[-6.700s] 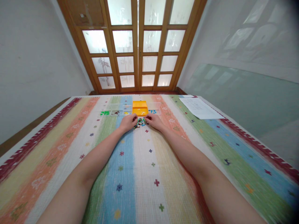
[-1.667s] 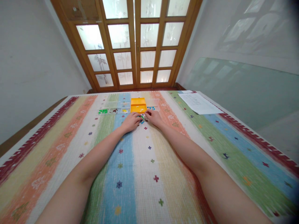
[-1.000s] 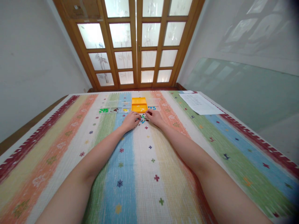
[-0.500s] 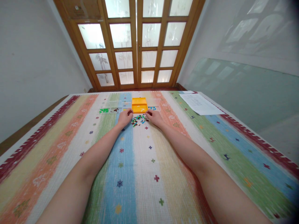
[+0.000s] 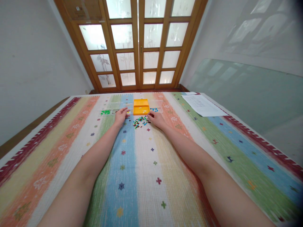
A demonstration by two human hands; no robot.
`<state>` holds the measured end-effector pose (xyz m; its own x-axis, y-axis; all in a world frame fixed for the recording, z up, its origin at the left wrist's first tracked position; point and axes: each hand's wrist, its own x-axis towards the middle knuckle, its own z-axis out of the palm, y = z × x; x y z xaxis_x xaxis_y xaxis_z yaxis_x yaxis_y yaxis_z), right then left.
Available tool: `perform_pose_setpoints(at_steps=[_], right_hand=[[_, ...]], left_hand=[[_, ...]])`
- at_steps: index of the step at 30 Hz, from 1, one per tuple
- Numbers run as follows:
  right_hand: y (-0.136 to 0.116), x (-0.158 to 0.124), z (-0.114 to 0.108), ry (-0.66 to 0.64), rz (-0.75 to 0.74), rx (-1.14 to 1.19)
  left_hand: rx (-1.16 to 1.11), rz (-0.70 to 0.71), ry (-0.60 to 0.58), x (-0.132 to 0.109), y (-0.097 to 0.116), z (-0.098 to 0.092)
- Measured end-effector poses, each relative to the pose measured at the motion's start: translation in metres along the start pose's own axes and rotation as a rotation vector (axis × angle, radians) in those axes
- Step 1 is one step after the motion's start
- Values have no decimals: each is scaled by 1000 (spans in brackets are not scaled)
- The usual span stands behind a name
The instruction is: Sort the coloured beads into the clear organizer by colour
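Observation:
A loose pile of small green, blue, dark and pale pieces (image 5: 140, 121) lies on the striped cloth. My left hand (image 5: 121, 116) is at the near side of a clear plastic box (image 5: 115, 104) on the left, fingers stretched and apart; it partly hides the dark red and yellow pieces there. Green pieces (image 5: 105, 112) show in the box's left end. At the pile's right edge, my right hand (image 5: 156, 118) has thumb and fingertips pinched; whatever they hold is too small to make out. Between the hands, behind the pile, an open yellow case (image 5: 141, 102) holds a few pale pieces (image 5: 144, 112).
Blue pieces (image 5: 154, 109) sit in another clear box (image 5: 159, 103) right of the yellow case. A printed paper sheet (image 5: 201, 105) lies at the far right of the table. A glass panel (image 5: 248, 91) leans at the right wall, and wooden doors (image 5: 139, 50) stand behind the table.
My left hand has moved left from the pile to the clear box, and its fingers have opened out. My right hand stays beside the pile, nearly still.

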<state>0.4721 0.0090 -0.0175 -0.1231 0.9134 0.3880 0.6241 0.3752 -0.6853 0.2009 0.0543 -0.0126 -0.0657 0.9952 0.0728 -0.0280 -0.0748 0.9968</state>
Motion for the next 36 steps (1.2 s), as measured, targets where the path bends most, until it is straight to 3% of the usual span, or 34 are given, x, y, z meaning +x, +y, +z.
perform_pose_setpoints(at_steps=[5,9,11,14,18,36], right_hand=[[1,0,1,6,2,-18],[0,0,0,7,-12,-23],[0,0,0,8,-16,-21],[0,0,0,0,-26,-27],[1,1,0,5,-37,-41],[-4,0,-2,-9,-23,-46]], left_hand=[[135,60,8,-2,0,4],[448,263,-64,-11,4,11],[620,410,-149,-21,10,18],[833,575,-371,-39,20,30],[969,722,-593,-58,29,45],[1000,712,-589,-64,29,50]])
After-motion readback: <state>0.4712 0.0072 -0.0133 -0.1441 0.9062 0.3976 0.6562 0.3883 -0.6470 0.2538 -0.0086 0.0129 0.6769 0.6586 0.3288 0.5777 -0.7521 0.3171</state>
